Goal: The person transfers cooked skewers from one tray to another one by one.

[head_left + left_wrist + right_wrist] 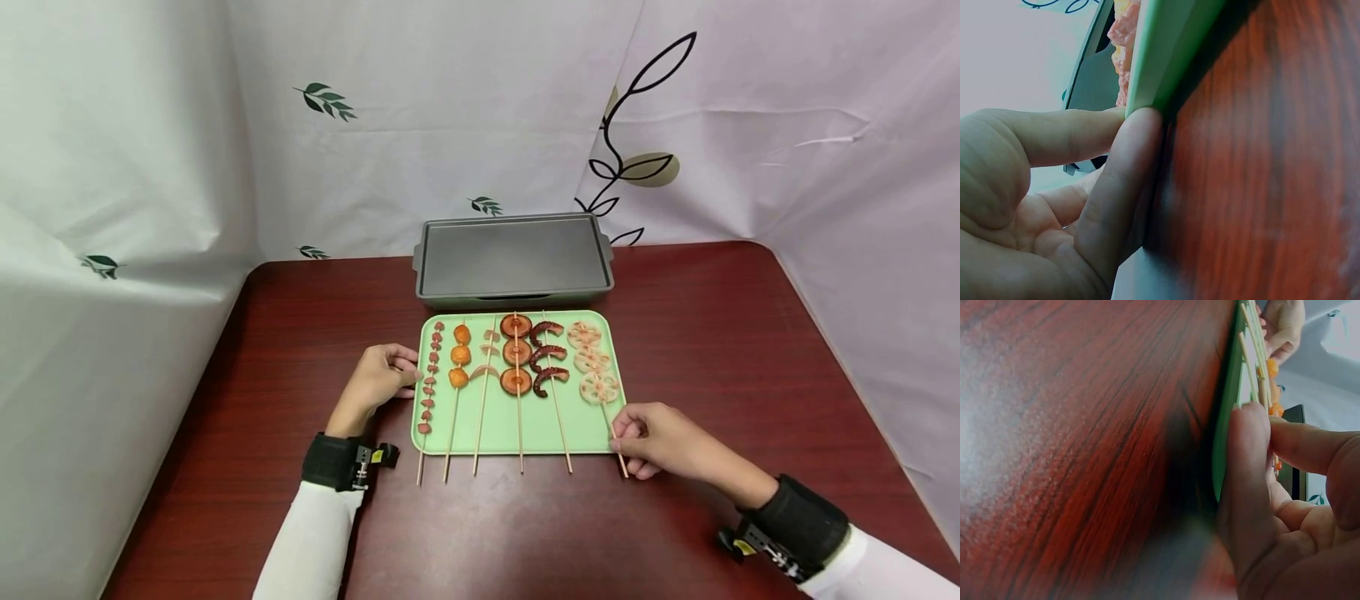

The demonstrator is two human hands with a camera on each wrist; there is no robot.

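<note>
Holding the green tray (525, 433) at both ends is where I am right now, and the tray is my landmark for everything else. My left hand (378, 379) sits at its left edge, about halfway along, thumb and forefinger curled onto the rim; the left wrist view shows my fingers (1116, 187) pressed right against the green edge (1166, 56). My right hand (660, 442) is at the tray's near right corner, fingers curled in, pinching the bare end of the lotus root skewer (596, 367) where the stick runs off the tray's front rim. From the right wrist view my fingertip (1247, 456) lies against the tray's edge (1225, 425) with the sticks just above it.

Across the tray, left to right: a skewer of small pink sausage pieces (430, 379), a skewer of orange balls (460, 357), a pale skewer (487, 354) whose pieces I cannot make out, a skewer of round brown slices (516, 354), a curled dark red one (547, 357), then the lotus root at the right. All their stick ends poke over the tray's near rim. Just behind the tray, touching or almost touching its far edge, stands the dark grey griddle pan (513, 258). Tray and pan both rest on the dark red table (712, 333).
</note>
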